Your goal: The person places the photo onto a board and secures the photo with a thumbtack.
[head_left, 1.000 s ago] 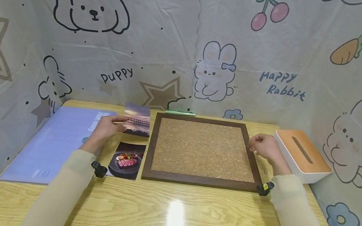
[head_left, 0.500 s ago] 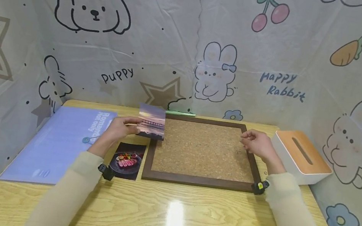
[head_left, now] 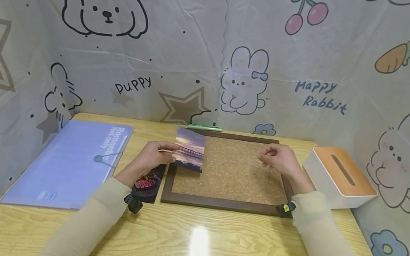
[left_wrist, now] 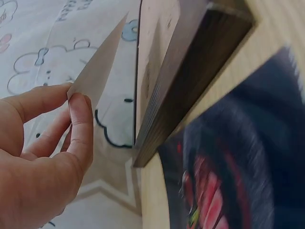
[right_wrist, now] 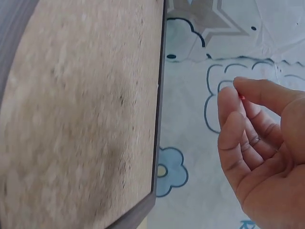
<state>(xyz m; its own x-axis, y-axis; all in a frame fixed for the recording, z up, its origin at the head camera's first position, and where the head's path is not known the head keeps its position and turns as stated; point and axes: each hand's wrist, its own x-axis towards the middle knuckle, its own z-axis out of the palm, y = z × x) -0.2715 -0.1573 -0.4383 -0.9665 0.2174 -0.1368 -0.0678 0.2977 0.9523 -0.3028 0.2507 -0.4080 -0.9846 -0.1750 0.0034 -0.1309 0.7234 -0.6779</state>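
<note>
By its left edge, my left hand (head_left: 152,155) pinches a photo (head_left: 190,148) of a bridge under a purple sunset sky. The photo is tilted above the left side of a brown-framed corkboard (head_left: 234,182); the left wrist view catches its pale back (left_wrist: 101,67). Over the board's right part, my right hand (head_left: 282,161) has thumb and forefinger pinched together. A tiny red item (right_wrist: 242,98) peeks out between those fingertips, mostly hidden. Beneath my left wrist lies a second photo (head_left: 147,186) showing a plate of sliced meat, partly covered.
A lilac document folder (head_left: 66,165) with a string closure lies at the left. A green pen (head_left: 205,128) rests behind the board's top edge. To the right stands a white tissue box (head_left: 344,176) with a wooden lid. Printed cloth walls surround the table (head_left: 243,247).
My left hand has carried the bridge photo rightward, from beside the corkboard to over its left side. My right hand has moved left, in from the board's right frame.
</note>
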